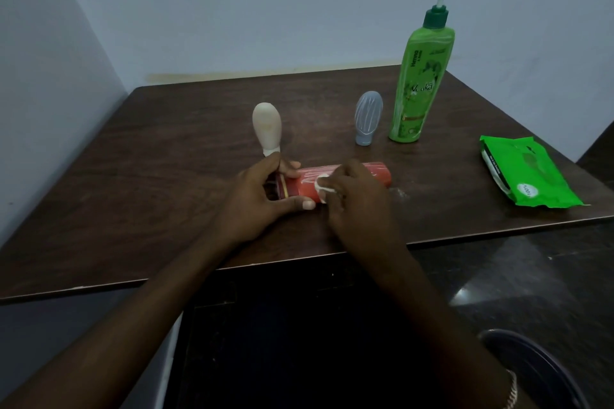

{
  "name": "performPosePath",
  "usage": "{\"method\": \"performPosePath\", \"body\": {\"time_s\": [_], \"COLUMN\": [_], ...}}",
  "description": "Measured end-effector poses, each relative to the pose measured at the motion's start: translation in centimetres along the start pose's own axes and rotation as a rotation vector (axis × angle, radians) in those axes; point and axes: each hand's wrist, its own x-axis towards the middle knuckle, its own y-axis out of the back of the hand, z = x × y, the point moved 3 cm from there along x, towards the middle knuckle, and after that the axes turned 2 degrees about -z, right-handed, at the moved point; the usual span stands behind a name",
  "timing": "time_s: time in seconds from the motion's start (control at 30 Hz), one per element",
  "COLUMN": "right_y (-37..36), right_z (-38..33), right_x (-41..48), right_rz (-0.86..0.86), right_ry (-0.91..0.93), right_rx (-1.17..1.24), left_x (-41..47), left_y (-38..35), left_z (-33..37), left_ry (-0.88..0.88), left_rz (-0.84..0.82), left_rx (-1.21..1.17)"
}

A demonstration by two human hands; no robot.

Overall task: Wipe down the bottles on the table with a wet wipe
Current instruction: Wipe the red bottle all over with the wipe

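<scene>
A red bottle (377, 172) lies on its side near the front of the dark wooden table (166, 149). My left hand (262, 199) grips its left, capped end, thumb below and fingers over the top. My right hand (355, 199) pinches a small white wet wipe (321, 186) against the bottle's middle. A cream squeeze bottle (266, 126) stands upside down just behind my left hand. A grey squeeze bottle (368, 116) stands cap-down further right, next to a tall green pump bottle (418, 76).
A green pack of wet wipes (528, 173) lies near the table's right edge. White powdery smears (400, 192) mark the wood beside the red bottle. A dark round bin (531, 368) sits on the floor at lower right. Walls close in behind and to the left.
</scene>
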Motion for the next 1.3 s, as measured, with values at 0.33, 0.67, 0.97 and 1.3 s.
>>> {"method": "performPosePath", "body": {"time_s": [0.33, 0.67, 0.97, 1.3], "right_y": [3.4, -0.2, 1.9, -0.2], "right_z": [8.4, 2.1, 6.5, 1.7], "right_x": [0.3, -0.3, 0.7, 0.4], "right_rz": [0.24, 0.046, 0.188, 0.022], "right_ry": [-0.183, 0.004, -0.216, -0.129], "right_rx": [-0.019, 0.021, -0.007, -0.06], "left_x": [0.3, 0.3, 0.2, 0.0], "left_y": [-0.3, -0.4, -0.3, -0.4], "left_z": [-0.5, -0.4, -0.1, 0.0], "left_ry": [0.043, 0.005, 0.001, 0.002], "left_rz": [-0.058, -0.093, -0.094, -0.094], "left_rx": [0.12, 0.218, 0.225, 0.256]}}
